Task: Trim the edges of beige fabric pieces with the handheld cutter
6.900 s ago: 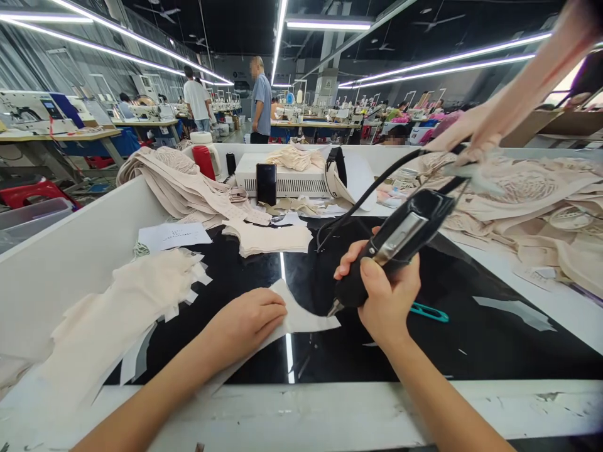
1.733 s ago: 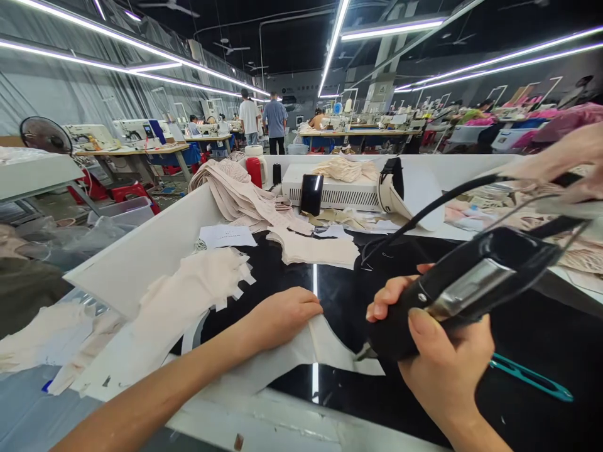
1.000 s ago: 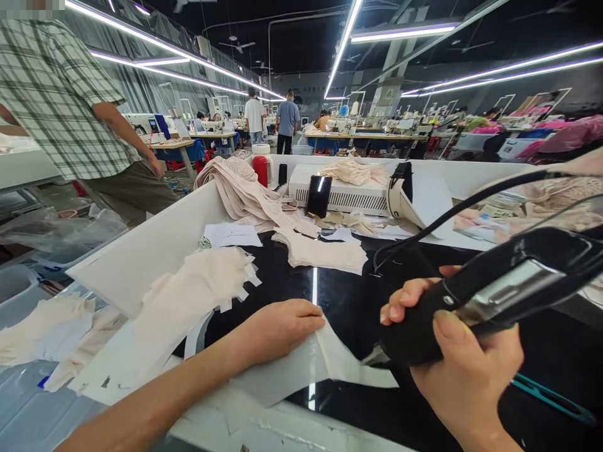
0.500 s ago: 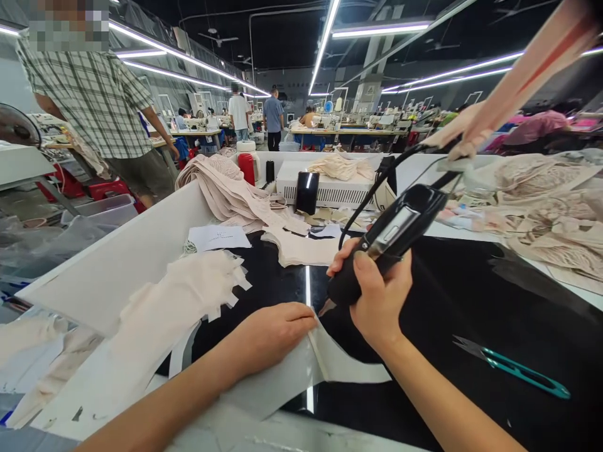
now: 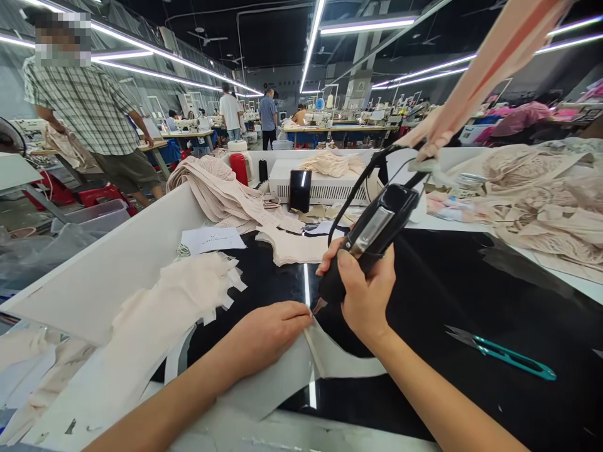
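Note:
My right hand [image 5: 365,285] is wrapped around a black corded hand tool [image 5: 372,232] with a metal lever on its side and a narrow pointed tip. The tool tilts, its tip low and at the edge of a pale fabric piece [image 5: 346,361], right beside my left fingertips. My left hand [image 5: 277,329] lies palm down with thumb and fingers pinching the top end of that fabric piece, where a narrow folded strip runs along it. The fingertips partly hide the pinched spot. A pale pink cloth strip [image 5: 490,75] comes down from above and is tied near the tool's upper end.
Teal thread snips [image 5: 513,361] lie on the black work surface [image 5: 438,289] at right. A pile of cream fabric pieces [image 5: 174,295] is at left, a paper slip [image 5: 211,240] behind it. A phone [image 5: 300,190] leans against a white vented box [image 5: 277,179]. A person [image 5: 89,107] stands far left.
The view has shifted slightly, moving most things left in the picture. The tool's tip has come a little closer to my left fingertips. Both hands keep their holds.

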Demonstrator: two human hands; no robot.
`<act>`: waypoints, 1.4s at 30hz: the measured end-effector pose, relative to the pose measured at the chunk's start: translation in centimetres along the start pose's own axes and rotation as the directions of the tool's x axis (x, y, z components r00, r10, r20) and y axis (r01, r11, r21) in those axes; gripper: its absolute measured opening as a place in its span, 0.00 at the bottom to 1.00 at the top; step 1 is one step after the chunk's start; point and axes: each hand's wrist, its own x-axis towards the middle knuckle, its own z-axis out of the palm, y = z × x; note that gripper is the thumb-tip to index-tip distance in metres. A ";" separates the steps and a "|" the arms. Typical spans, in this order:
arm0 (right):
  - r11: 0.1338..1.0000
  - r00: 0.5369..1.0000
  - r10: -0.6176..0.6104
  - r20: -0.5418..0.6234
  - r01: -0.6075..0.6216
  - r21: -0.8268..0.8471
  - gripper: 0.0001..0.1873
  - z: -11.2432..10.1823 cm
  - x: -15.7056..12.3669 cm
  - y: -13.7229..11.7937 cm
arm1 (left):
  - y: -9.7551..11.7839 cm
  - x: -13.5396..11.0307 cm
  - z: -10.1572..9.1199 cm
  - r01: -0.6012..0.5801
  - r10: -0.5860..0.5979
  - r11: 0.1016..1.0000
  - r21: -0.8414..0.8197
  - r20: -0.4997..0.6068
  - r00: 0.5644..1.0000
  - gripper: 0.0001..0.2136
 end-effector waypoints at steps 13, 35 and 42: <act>1.000 1.000 -0.007 -0.006 0.007 0.016 0.14 -1.4 -1.0 -1.0 | -0.3 -0.3 0.0 -0.011 0.010 1.000 0.027 0.012 1.000 0.16; 1.000 1.000 0.020 0.003 -0.020 -0.018 0.12 -0.7 -0.8 -1.5 | -0.5 -0.5 -0.2 0.015 -0.015 1.000 0.008 0.035 0.999 0.18; 1.000 0.999 -0.010 -0.031 0.010 -0.013 0.16 -2.0 -0.7 -2.2 | 0.6 0.3 -1.1 -0.060 0.061 0.998 0.019 -0.022 0.998 0.13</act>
